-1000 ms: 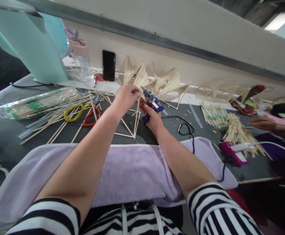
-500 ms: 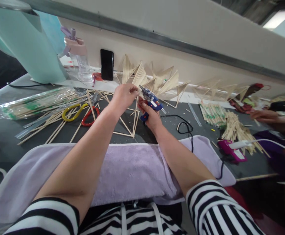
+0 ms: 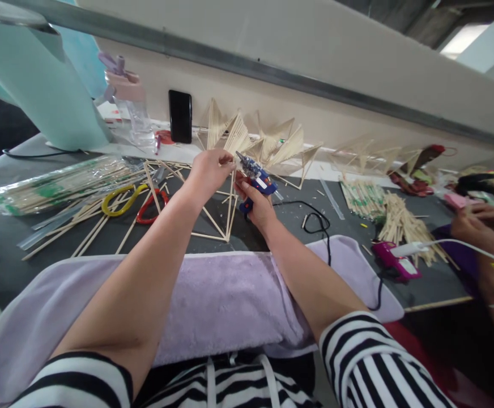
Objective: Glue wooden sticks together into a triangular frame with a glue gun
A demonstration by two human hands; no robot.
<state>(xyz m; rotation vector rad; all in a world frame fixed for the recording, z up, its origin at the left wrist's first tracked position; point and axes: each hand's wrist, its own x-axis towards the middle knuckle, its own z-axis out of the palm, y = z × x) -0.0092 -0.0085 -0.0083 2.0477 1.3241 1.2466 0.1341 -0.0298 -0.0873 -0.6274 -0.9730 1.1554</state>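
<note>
Stick frame: slim, straight pale wooden sticks (image 3: 227, 232) meet at a sharp corner at the centre of the frame, their upper ends rising to your fingertips.
Glue gun: blue plastic body (image 3: 263, 182) with a speckled, silvery front and tapered nozzle, just right of centre; its black cord (image 3: 327, 243) loops down to the right.
Stick fans: ribbed, winged shapes of closely set sticks (image 3: 236, 136) at upper centre, against the pale wall.
Cloth: lilac, soft-napped (image 3: 234, 306), across the lower centre.
Bagged sticks: bundle in crinkled clear plastic (image 3: 55, 184), left of the frame.
Handles: one smooth yellow loop (image 3: 111, 213) and one red loop (image 3: 141, 220), left of centre.
Change noted: your view has shifted slightly, setting the tabletop items further left; both your hands keep their pose. At the right edge, the co-worker's hands (image 3: 478, 224) are now close together.
Left hand: yours (image 3: 212, 169) is bent at the wrist, fingers curled at the top of the stick frame; whether they pinch a stick cannot be told.
Right hand: yours (image 3: 260, 207) is wrapped around the glue gun, nozzle pointing up-left, close to your left fingertips.
</note>
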